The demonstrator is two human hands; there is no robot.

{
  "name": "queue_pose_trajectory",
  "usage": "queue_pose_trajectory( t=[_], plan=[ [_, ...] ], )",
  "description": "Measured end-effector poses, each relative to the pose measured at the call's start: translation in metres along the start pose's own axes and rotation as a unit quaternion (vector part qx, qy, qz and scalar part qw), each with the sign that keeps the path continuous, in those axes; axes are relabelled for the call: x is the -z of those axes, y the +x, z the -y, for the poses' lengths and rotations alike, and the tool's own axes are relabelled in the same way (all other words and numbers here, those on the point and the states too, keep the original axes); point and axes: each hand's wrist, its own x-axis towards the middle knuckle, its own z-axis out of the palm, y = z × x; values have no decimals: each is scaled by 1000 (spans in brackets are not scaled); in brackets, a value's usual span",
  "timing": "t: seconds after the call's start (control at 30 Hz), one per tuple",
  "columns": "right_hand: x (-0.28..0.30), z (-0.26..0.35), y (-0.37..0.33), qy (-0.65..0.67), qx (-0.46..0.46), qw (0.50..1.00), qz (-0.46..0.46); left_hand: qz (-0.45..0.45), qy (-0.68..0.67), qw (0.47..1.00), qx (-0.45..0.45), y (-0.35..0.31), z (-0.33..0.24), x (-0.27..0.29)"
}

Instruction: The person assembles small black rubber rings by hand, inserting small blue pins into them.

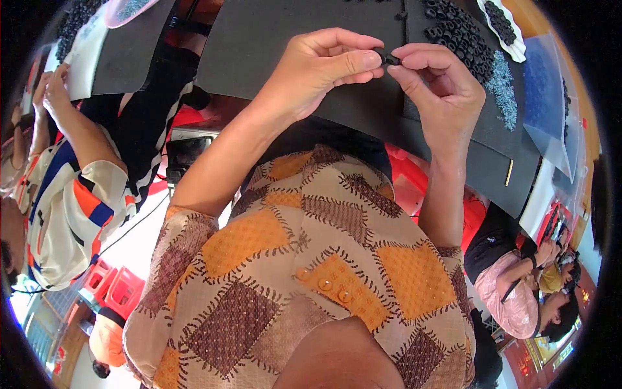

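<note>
Both my hands meet over the dark table mat (259, 52), pinching one small black piece (389, 58) between them. The fingertips of my left hand (330, 65) close on its left side. My right hand (444, 84) grips the other side with thumb and index finger. Fingers cover most of the piece, so its exact kind cannot be made out. Just right of my right hand lies a pile of black ring-shaped pieces (457, 42). Beside that pile is a spread of small light-blue beads (502, 91).
A white dish (504, 29) of black pieces stands at the far right, near a clear plastic sheet (551, 97). A thin gold-coloured stick (508, 172) lies on the mat. One person (84, 188) works at my left; another (508, 285) sits at the right. Red stools (123, 292) stand behind.
</note>
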Motion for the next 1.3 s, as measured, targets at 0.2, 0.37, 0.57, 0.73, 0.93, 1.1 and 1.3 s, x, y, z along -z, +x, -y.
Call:
queue_pose_trajectory(
  t=[0.2,0.37,0.57,0.73,0.93,1.1,1.3],
  plan=[
    [1,-5,0,11,-5,1000,11,5,-4,1000,6,-1,1,3],
    [1,-8,-1,20,-16,1000,16,5,16,1000,2,-3,-1,2],
    [0,-9,-4,44,-27,999,1,13,46,999,1,-4,-4,1],
    [0,-11,-6,36,5,999,4,13,68,998,-7,-6,-6,0],
    [-4,-13,-7,20,3,1000,3,3,109,993,-39,-9,-6,-1],
    [-7,-10,-7,35,-15,999,1,-1,103,994,-35,-11,-8,0],
    [-11,-18,-9,22,-3,1000,-8,-7,111,993,-31,-10,-6,4]
  ],
)
